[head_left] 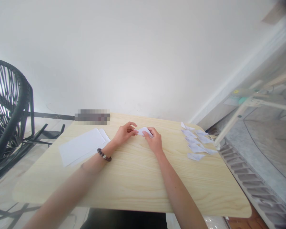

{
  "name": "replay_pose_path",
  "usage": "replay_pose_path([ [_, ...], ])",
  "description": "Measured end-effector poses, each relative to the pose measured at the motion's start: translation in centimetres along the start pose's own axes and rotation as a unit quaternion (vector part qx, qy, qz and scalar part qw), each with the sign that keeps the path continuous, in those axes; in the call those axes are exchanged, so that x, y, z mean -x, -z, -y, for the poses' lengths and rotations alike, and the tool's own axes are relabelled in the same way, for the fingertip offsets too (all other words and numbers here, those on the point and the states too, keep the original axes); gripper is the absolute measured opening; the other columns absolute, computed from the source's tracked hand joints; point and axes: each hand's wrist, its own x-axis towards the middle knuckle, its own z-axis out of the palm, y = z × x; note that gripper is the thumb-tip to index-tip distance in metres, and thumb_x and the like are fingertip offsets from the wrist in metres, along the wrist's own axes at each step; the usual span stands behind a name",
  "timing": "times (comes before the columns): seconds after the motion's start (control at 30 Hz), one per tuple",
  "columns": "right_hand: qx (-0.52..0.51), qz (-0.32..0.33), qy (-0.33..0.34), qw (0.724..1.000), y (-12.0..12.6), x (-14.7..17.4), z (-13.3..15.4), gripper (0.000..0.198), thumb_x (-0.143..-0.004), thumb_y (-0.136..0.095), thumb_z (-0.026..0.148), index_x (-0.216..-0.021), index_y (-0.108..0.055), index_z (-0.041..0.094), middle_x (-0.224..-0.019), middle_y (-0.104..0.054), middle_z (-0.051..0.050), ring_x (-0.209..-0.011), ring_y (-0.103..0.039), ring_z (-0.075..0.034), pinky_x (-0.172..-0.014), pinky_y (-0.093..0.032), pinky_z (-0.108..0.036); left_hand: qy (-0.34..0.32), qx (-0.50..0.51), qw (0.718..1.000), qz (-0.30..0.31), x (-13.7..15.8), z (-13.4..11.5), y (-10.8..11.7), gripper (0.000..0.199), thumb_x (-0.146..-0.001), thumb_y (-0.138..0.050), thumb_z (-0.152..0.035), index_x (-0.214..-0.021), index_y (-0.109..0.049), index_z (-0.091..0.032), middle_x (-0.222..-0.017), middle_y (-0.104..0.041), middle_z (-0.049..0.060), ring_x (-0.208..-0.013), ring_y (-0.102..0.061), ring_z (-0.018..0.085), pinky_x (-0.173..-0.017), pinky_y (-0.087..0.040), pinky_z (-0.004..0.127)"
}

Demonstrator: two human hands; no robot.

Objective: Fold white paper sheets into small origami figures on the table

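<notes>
Between my two hands, just above the wooden table [133, 178], is a small folded piece of white paper [143, 130]. My right hand [154, 138] grips its right side, thumb on top and fingers behind. At the paper's left corner, the thumb and index finger of my left hand [125, 133] pinch it, while the other fingers stretch out. A dark beaded bracelet [104, 155] circles my left wrist. To the right lie several folded white paper pieces [195, 156] in loose rows. White paper sheets [82, 147] lie stacked to the left, beside my left forearm.
A blurred-out dark object [92, 117] sits at the table's back left edge, against the white wall [143, 57]. A black woven chair [19, 95] stands to the left. Beyond the right edge is a pale metal frame [235, 119].
</notes>
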Motion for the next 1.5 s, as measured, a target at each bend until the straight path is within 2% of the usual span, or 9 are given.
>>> replay_pose_path([
  [0.07, -0.035, 0.011, -0.024, 0.999, -0.1, -0.1, -0.3, 0.029, -0.072, -0.05, 0.038, -0.093, -0.052, 0.018, -0.081, -0.061, -0.003, -0.066, -0.06, -0.014, -0.058, -0.046, -0.024, 0.002, -0.008, 1.0, 0.003, 0.0, 0.1, 0.1, 0.034, -0.071, -0.055, -0.034, -0.098, -0.048, -0.013, -0.07, -0.058, 0.003, -0.063, -0.055, 0.012, -0.066, -0.045, 0.027],
  [0.27, -0.127, 0.028, -0.084, 0.988, 0.0, -0.4, -0.6, 0.043, -0.067, -0.056, 0.039, -0.103, -0.046, 0.017, -0.083, -0.062, -0.005, -0.062, -0.061, -0.013, -0.053, -0.05, -0.024, 0.0, -0.056, 0.998, -0.017, -0.1, 0.6, 0.7, 0.027, -0.074, -0.049, -0.035, -0.088, -0.054, -0.012, -0.069, -0.058, 0.004, -0.062, -0.054, 0.012, -0.061, -0.043, 0.025],
  [0.57, -0.159, 0.032, -0.103, 0.981, 0.0, -0.5, -0.7, 0.037, -0.076, -0.039, 0.047, -0.089, -0.051, 0.015, -0.078, -0.064, -0.008, -0.055, -0.06, -0.012, -0.05, -0.05, -0.024, 0.017, -0.061, 0.996, -0.059, -0.2, 1.2, 0.9, 0.026, -0.072, -0.05, -0.035, -0.085, -0.052, -0.013, -0.067, -0.057, 0.002, -0.061, -0.054, 0.012, -0.058, -0.041, 0.024],
  [0.7, -0.132, 0.028, -0.092, 0.986, 0.1, -0.4, -0.8, 0.036, -0.077, -0.038, 0.047, -0.08, -0.053, 0.015, -0.078, -0.064, -0.008, -0.054, -0.059, -0.012, -0.05, -0.05, -0.024, 0.028, -0.043, 0.997, -0.06, -0.1, 1.0, 0.9, 0.029, -0.071, -0.051, -0.037, -0.087, -0.053, -0.012, -0.066, -0.058, 0.003, -0.059, -0.054, 0.012, -0.059, -0.042, 0.025],
  [0.87, -0.107, 0.021, -0.08, 0.991, 0.3, -0.3, -0.6, 0.037, -0.077, -0.038, 0.048, -0.084, -0.054, 0.015, -0.078, -0.065, -0.007, -0.053, -0.059, -0.011, -0.05, -0.05, -0.023, 0.03, -0.019, 0.998, -0.042, 0.0, 0.3, 0.5, 0.032, -0.071, -0.05, -0.04, -0.089, -0.052, -0.013, -0.078, -0.06, 0.005, -0.06, -0.055, 0.011, -0.058, -0.042, 0.023],
  [1.07, -0.108, 0.027, -0.08, 0.99, 0.3, -0.3, -0.2, 0.037, -0.076, -0.038, 0.048, -0.082, -0.054, 0.015, -0.076, -0.064, -0.007, -0.052, -0.058, -0.011, -0.049, -0.049, -0.023, 0.05, -0.064, 0.997, 0.014, 0.2, -0.4, 0.6, 0.037, -0.073, -0.046, -0.045, -0.083, -0.059, -0.012, -0.072, -0.064, 0.005, -0.065, -0.057, 0.014, -0.061, -0.041, 0.023],
  [1.23, -0.089, 0.03, -0.079, 0.992, 0.4, -0.2, 0.0, 0.038, -0.077, -0.036, 0.049, -0.079, -0.054, 0.015, -0.073, -0.064, -0.007, -0.051, -0.057, -0.011, -0.048, -0.048, -0.022, 0.046, -0.09, 0.995, 0.016, 0.2, -0.6, 0.8, 0.04, -0.073, -0.044, -0.047, -0.081, -0.062, -0.012, -0.071, -0.065, 0.005, -0.065, -0.057, 0.015, -0.061, -0.04, 0.023],
  [1.37, -0.059, 0.021, -0.064, 0.996, 0.4, -0.2, 0.0, 0.037, -0.078, -0.036, 0.047, -0.076, -0.055, 0.015, -0.069, -0.064, -0.006, -0.05, -0.056, -0.01, -0.05, -0.048, -0.021, 0.04, -0.105, 0.994, 0.014, 0.3, -0.8, 0.6, 0.04, -0.075, -0.042, -0.047, -0.075, -0.062, -0.013, -0.065, -0.064, 0.003, -0.055, -0.053, 0.012, -0.052, -0.037, 0.02],
  [1.5, -0.066, 0.01, -0.072, 0.995, 0.3, -0.3, -0.2, 0.038, -0.077, -0.037, 0.048, -0.079, -0.056, 0.015, -0.069, -0.064, -0.005, -0.05, -0.056, -0.01, -0.05, -0.048, -0.022, 0.065, -0.136, 0.989, 0.003, 0.4, -1.0, 0.4, 0.042, -0.075, -0.04, -0.049, -0.076, -0.062, -0.013, -0.051, -0.059, 0.0, -0.039, -0.038, 0.008, -0.04, -0.026, 0.019],
])
